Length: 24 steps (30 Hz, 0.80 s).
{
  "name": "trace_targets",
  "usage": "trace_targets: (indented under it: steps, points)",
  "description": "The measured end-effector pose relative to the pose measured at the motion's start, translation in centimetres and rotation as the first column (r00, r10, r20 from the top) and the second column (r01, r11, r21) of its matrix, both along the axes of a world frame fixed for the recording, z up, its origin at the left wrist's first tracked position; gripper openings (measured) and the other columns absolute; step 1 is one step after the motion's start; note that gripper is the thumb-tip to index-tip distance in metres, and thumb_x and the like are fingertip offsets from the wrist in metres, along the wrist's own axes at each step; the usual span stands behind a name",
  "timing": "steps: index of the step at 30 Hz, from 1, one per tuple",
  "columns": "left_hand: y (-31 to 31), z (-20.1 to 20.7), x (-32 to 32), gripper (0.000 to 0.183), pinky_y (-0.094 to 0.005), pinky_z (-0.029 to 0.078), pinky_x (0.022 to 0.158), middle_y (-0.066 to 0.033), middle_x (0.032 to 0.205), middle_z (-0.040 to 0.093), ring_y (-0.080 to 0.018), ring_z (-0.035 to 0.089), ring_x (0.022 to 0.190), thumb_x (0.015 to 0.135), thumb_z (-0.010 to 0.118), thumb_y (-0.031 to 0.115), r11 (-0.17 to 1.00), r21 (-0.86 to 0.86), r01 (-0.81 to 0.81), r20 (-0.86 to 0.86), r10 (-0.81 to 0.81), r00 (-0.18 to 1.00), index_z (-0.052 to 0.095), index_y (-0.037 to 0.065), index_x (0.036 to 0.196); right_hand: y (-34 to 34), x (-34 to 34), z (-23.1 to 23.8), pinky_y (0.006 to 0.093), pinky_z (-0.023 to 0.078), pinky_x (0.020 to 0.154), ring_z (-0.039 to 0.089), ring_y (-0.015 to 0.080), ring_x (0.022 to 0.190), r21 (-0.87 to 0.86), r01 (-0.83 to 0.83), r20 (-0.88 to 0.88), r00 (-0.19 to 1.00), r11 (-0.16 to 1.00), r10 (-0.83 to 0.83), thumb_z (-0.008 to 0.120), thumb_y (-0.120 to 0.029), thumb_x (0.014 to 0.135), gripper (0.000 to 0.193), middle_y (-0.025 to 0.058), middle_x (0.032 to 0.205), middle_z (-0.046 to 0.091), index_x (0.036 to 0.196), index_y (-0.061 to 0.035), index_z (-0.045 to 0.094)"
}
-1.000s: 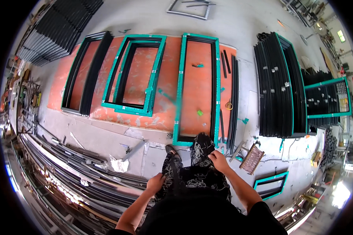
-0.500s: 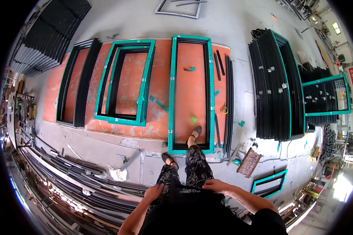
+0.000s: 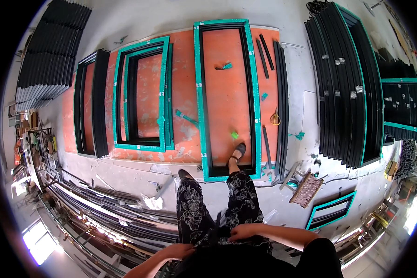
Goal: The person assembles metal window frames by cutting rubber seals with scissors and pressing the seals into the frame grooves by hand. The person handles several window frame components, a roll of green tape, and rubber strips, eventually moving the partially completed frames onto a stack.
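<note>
My left hand (image 3: 180, 250) is closed at the left hip, its fingertips partly hidden in the dark cloth of my patterned black trousers (image 3: 190, 204). Bent fingers of my right hand (image 3: 243, 232) pinch the front of the same trousers near the waist, beside a dark strap (image 3: 218, 219). Ahead lies a stack of tall rectangular black frames with green tape (image 3: 199, 92). My right foot (image 3: 236, 152) stands inside their opening; my left foot (image 3: 185, 175) is outside, by the near left corner.
Taped frames (image 3: 164, 92) and black frames (image 3: 99, 102) lie leftward on an orange sheet (image 3: 185, 143). Scissors (image 3: 275, 119) and black bars (image 3: 282, 102) lie right. Beyond are stacked frames (image 3: 338, 92), a woven stool (image 3: 306, 190) and a small frame (image 3: 331, 211). Long profiles (image 3: 111, 199) lie near left.
My view has shifted. My left foot has moved left and my legs are further apart. The right hand has moved inward along the waist; the left is lower, by the hip.
</note>
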State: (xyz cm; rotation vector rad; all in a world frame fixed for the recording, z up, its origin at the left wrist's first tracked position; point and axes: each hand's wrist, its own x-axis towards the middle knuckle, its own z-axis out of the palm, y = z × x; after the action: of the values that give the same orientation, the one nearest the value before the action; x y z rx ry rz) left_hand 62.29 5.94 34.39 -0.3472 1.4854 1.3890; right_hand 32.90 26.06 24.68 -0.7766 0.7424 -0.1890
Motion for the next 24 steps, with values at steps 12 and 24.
trace_targets:
  steps: [12,24]
  points:
    - [-13.8,-27.2,-16.6,0.043,-0.0472,0.045,0.084,-0.0201,0.102,0.063,-0.0372,0.059,0.098,0.097,0.043,0.044,0.948,-0.312,-0.055,0.316,0.159,0.935,0.058,0.004,0.104,-4.0,-7.8,-19.5,0.0318,0.052,0.070,0.064,0.0164,0.089,0.160,0.585,-0.325,0.792,0.795,-0.517,0.054,-0.043,0.094,0.040,0.0082,0.096,0.066,0.103,-0.0049,0.062]
    - [-33.1,-70.8,-32.2,0.042,-0.0375,0.053,0.074,-0.0191,0.099,0.065,-0.0312,0.067,0.088,0.083,0.070,0.025,0.511,-0.765,-0.393,-0.588,-0.304,0.750,0.058,-0.003,0.111,7.9,-41.0,-71.2,0.0503,0.049,0.072,0.062,0.0391,0.079,-0.547,0.165,-0.740,-0.554,0.821,-0.381,0.058,-0.023,0.087,0.027,0.0203,0.087,0.063,0.105,-0.0032,0.060]
